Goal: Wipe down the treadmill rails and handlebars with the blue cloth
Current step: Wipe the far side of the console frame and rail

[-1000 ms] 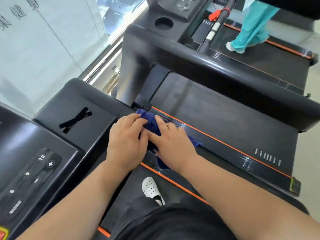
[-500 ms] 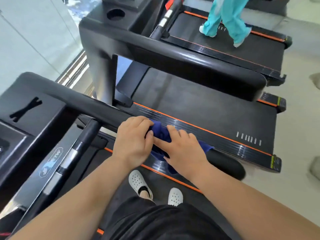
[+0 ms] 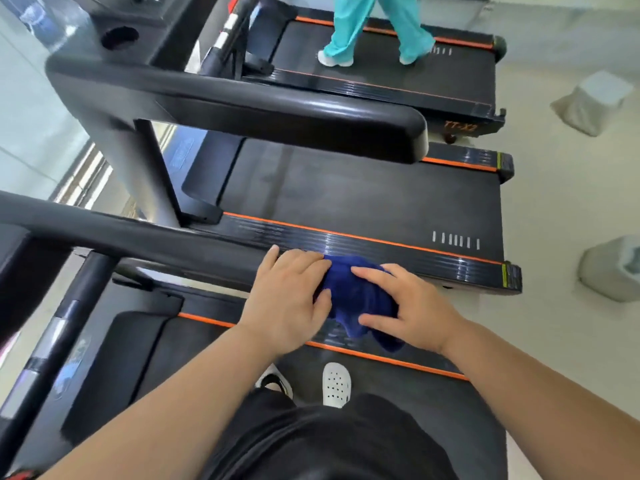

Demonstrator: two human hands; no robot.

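Observation:
The blue cloth (image 3: 358, 296) is wrapped over the far end of my treadmill's black right handlebar (image 3: 145, 237). My left hand (image 3: 289, 299) presses the cloth's left side against the bar, fingers curled over the top. Gripping the cloth's right side is my right hand (image 3: 412, 310), its thumb underneath. A loose corner of the cloth hangs down below my right hand. The handlebar's tip is hidden under the cloth. Below lies the side rail (image 3: 381, 356) with its orange stripe.
A second treadmill (image 3: 363, 199) stands just to the right, its handlebar (image 3: 277, 112) parallel to mine. On a third treadmill (image 3: 450, 84) beyond, a person in teal trousers (image 3: 363, 29) walks. Two grey bins (image 3: 613, 268) sit on the floor at right. My white shoes (image 3: 336, 384) stand on the belt.
Both hands have slid the cloth along the handlebar from the console side toward its free end. My view has swung right and back with them.

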